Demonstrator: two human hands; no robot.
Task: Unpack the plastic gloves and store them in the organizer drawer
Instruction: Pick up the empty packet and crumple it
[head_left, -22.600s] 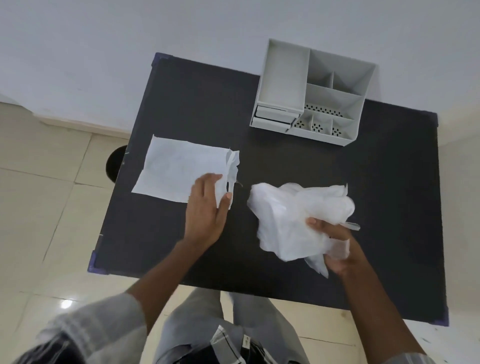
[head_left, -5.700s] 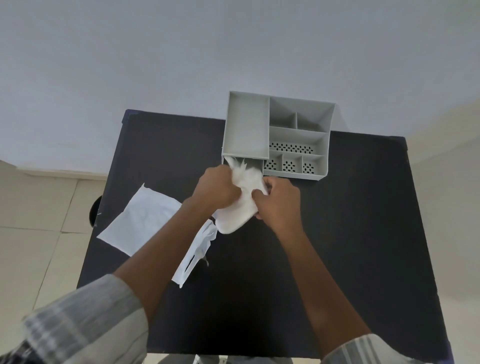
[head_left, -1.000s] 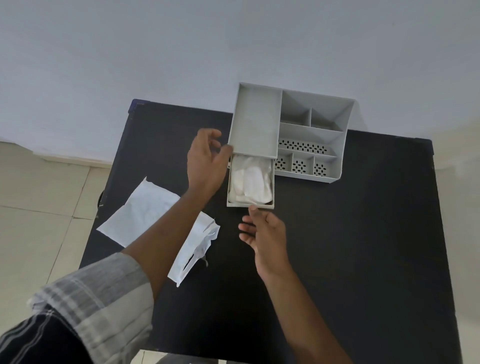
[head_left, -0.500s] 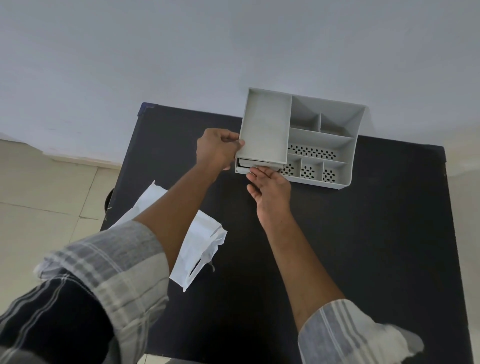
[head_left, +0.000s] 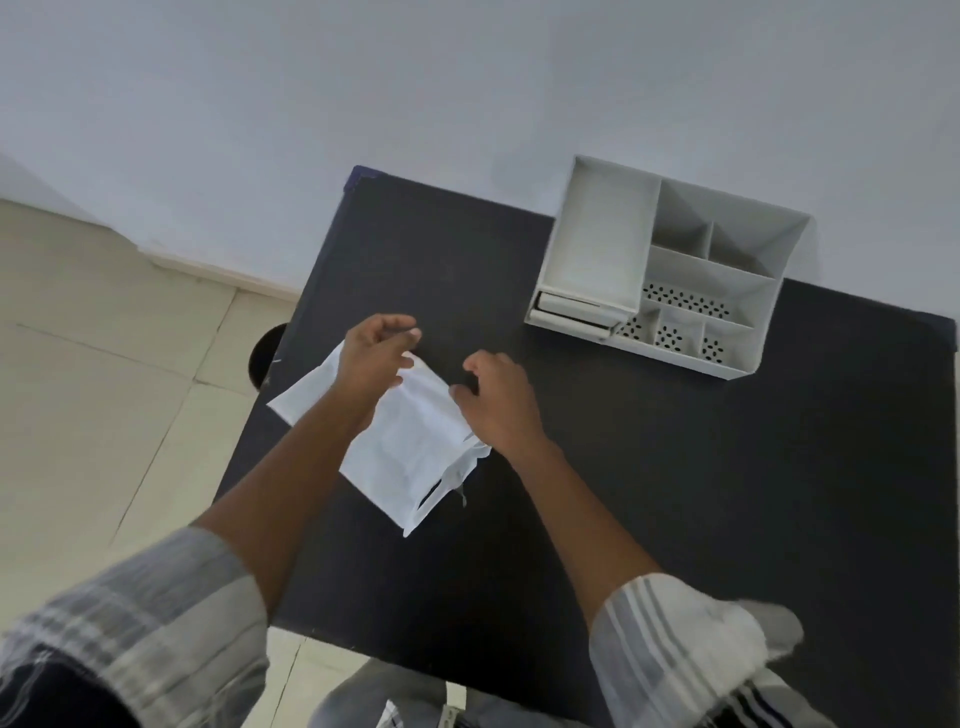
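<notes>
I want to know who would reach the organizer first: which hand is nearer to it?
Right. The right hand hovers at the white packet's right edge, in front of the organizer; the left hand is farther left, above the packet.

A plain pale grey-white wall (head_left: 363, 93) fills the upper part of the view and is evenly lit. It is met at the left by a floor (head_left: 104, 389) of large beige tiles with thin grout lines. A black table (head_left: 701, 493) is set against the wall, with purple caps on its far corners. A round dark object (head_left: 262, 356) is seen on the floor beside its left edge.
</notes>
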